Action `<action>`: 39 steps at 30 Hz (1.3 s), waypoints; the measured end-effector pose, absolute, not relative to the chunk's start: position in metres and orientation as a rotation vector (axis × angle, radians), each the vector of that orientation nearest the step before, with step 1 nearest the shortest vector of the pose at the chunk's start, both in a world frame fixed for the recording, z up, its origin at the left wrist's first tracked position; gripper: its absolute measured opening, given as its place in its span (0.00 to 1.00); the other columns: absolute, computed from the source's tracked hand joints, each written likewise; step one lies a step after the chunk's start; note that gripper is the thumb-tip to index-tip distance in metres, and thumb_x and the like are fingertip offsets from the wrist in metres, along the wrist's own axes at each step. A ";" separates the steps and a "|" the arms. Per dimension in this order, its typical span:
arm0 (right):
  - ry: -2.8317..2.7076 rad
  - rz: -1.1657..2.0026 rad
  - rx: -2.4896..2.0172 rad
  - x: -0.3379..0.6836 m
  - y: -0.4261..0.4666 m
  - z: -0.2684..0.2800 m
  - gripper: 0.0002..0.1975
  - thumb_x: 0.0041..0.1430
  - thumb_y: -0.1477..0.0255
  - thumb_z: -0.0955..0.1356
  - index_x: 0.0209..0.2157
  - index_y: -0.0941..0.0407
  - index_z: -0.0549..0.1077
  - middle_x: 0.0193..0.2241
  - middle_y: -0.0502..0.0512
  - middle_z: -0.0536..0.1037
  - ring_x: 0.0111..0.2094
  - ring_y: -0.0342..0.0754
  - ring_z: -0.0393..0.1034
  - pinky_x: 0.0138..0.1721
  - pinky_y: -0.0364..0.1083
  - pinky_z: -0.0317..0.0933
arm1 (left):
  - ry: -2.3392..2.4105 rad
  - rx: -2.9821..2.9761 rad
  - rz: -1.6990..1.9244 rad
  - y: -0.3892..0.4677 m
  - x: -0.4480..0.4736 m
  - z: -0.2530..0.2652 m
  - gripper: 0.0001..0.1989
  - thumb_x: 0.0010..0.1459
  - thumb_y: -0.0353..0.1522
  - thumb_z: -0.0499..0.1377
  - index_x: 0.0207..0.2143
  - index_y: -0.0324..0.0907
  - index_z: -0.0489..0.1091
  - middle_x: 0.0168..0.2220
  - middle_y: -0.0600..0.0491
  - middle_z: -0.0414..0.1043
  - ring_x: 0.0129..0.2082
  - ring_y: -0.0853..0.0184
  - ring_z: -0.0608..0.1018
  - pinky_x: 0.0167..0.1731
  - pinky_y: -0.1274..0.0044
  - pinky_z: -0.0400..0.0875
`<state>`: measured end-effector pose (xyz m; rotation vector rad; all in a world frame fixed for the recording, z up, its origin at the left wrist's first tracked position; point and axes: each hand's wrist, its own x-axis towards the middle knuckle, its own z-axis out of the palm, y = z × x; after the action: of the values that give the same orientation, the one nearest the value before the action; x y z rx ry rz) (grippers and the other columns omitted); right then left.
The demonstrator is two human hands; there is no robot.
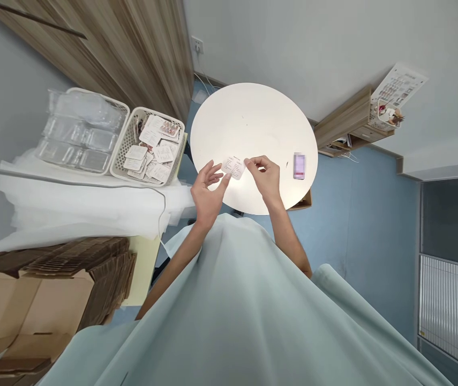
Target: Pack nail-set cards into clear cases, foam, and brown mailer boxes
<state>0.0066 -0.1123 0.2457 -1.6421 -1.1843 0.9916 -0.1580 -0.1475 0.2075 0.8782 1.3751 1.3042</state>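
Note:
A small white printed card (234, 166) with lines of dark text is held up over the round white table (248, 118). My right hand (265, 176) pinches the card's right edge between thumb and fingers. At its left lower edge, the thumb of my left hand (208, 194) touches the card, with the other fingers spread apart behind and beside it. Whether those fingers also press on the card's back cannot be made out. To the right on the tabletop lies a phone (299, 166) with a lit, pinkish screen.
Left of the table, a white basket (118, 161) holds many similar cards. Another basket beside it contains clear plastic boxes (80, 128). White wrapping sheets (92, 209) and folded cardboard boxes (44, 300) lie nearer me. A wooden shelf (345, 120) stands by the wall at right.

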 end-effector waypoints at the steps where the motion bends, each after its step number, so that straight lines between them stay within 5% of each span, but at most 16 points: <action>1: -1.195 0.996 -1.633 0.009 -0.111 0.246 0.21 0.64 0.48 0.75 0.32 0.52 0.79 0.38 0.52 0.81 0.42 0.49 0.72 0.46 0.49 0.67 | 1.356 0.839 1.326 -0.146 -0.159 0.205 0.36 0.57 0.49 0.77 0.63 0.45 0.76 0.59 0.42 0.83 0.60 0.52 0.83 0.61 0.63 0.77; 5: -1.221 1.053 -1.594 0.016 -0.107 0.247 0.24 0.63 0.44 0.75 0.32 0.52 0.78 0.39 0.52 0.81 0.42 0.49 0.72 0.44 0.49 0.66 | 1.300 0.694 1.334 -0.140 -0.165 0.192 0.31 0.53 0.51 0.78 0.52 0.44 0.79 0.43 0.48 0.86 0.44 0.58 0.87 0.50 0.67 0.81; 8: -1.217 1.090 -1.572 0.019 -0.105 0.246 0.26 0.62 0.43 0.75 0.33 0.52 0.78 0.38 0.52 0.80 0.42 0.49 0.72 0.43 0.48 0.66 | 1.213 0.613 1.266 -0.136 -0.169 0.183 0.30 0.51 0.49 0.80 0.50 0.44 0.79 0.39 0.50 0.85 0.38 0.63 0.86 0.45 0.70 0.81; 14: -1.181 1.199 -1.488 0.024 -0.101 0.244 0.25 0.61 0.43 0.76 0.34 0.52 0.79 0.36 0.52 0.79 0.42 0.49 0.71 0.41 0.47 0.67 | 0.933 0.513 1.077 -0.135 -0.174 0.187 0.33 0.51 0.49 0.80 0.56 0.48 0.79 0.52 0.47 0.86 0.54 0.57 0.86 0.58 0.65 0.79; 20: -1.139 1.439 -1.333 0.021 -0.100 0.242 0.28 0.59 0.39 0.76 0.33 0.51 0.79 0.34 0.51 0.77 0.38 0.48 0.70 0.41 0.48 0.68 | 0.604 0.481 0.837 -0.140 -0.172 0.207 0.42 0.57 0.64 0.70 0.60 0.43 0.80 0.62 0.37 0.82 0.69 0.39 0.77 0.69 0.53 0.71; 29: -1.147 1.491 -1.332 0.016 -0.096 0.230 0.27 0.60 0.40 0.76 0.34 0.50 0.81 0.36 0.52 0.80 0.41 0.49 0.73 0.45 0.49 0.70 | 0.648 0.482 0.851 -0.138 -0.171 0.202 0.42 0.57 0.65 0.69 0.58 0.41 0.81 0.57 0.36 0.85 0.61 0.40 0.84 0.65 0.52 0.75; 39: -1.229 1.236 -1.492 0.008 -0.105 0.245 0.23 0.63 0.45 0.76 0.41 0.51 0.84 0.45 0.54 0.86 0.47 0.52 0.79 0.49 0.51 0.72 | 1.154 0.831 1.118 -0.126 -0.166 0.195 0.36 0.54 0.54 0.76 0.57 0.42 0.81 0.56 0.40 0.84 0.56 0.50 0.86 0.59 0.59 0.80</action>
<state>0.0081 -0.1053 0.2450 -1.4916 -1.2294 1.2356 -0.1665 -0.1256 0.1949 0.8312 1.1539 1.1177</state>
